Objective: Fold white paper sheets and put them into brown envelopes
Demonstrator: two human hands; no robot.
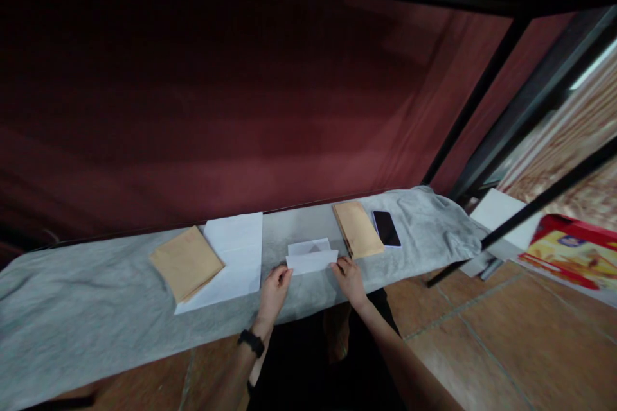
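Observation:
A small white sheet of paper (311, 262), partly folded over, is held between my two hands above the grey cloth. My left hand (276, 289) pinches its left end, thumb and fingers pressed together. At the other end, my right hand (349, 277) grips the right edge the same way. The far part of the sheet shows behind the raised near flap. Just beyond my right hand lies a stack of brown paper envelopes (357, 228). Larger white sheets (236, 250) lie to the left of my left hand.
Another brown envelope stack (187, 262) overlaps the white sheets. A dark-screened phone (386, 229) lies right of the right-hand stack. Grey cloth (96, 308) covers the narrow bench, with a dark red panel (270, 109) behind. A red and yellow box (573, 250) stands at far right.

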